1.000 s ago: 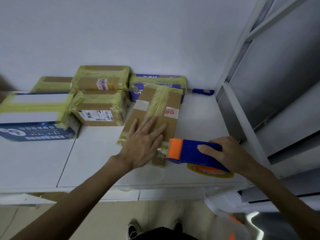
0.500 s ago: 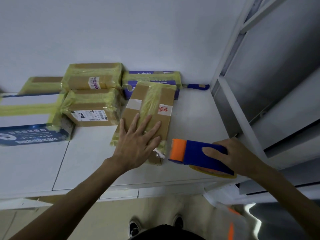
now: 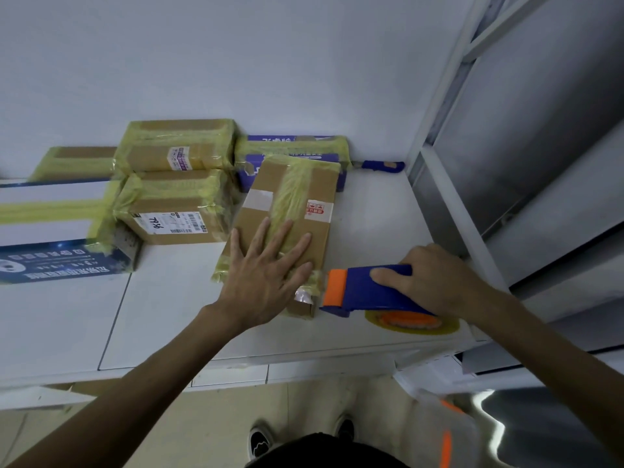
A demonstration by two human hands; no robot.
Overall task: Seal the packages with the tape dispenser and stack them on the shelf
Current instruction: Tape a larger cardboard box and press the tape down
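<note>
White desk (image 3: 169,315) fills most of the view, running up to a plain wall. Grey metal shelf (image 3: 447,89) stands at the desk's R edge.

Far L: big white-and-blue box (image 3: 50,228) w/ yellow tape across its top. Just beside it, twd the wall, a cluster of taped cardboard pkgs. One has a white label (image 3: 172,211), another sits just behind it (image 3: 175,146), and a third lies further L (image 3: 77,160). A blue printed box (image 3: 293,150) is against the wall.

Centre: cardboard package (image 3: 297,197) lies flat on the desk, long axis running away from the person, w/ a yellow tape strip down its middle and a red sticker on the R side. Its far end touches the blue printed box.

Left hand (image 3: 263,275) lies palm-down on the pkg's near half, fingers (image 3: 293,244) spread wide and straight.

Right hand (image 3: 435,282) grips the tape dispenser (image 3: 358,292), which is blue w/ an orange nose. Its fingers (image 3: 388,275) are curled over the body, one lying along the side. The nose sits just beside the pkg's near R corner, and the yellow tape roll (image 3: 412,324) is underneath, on the desk.

Small blue-handled tool (image 3: 381,166) lies by the wall, near the shelf.
</note>
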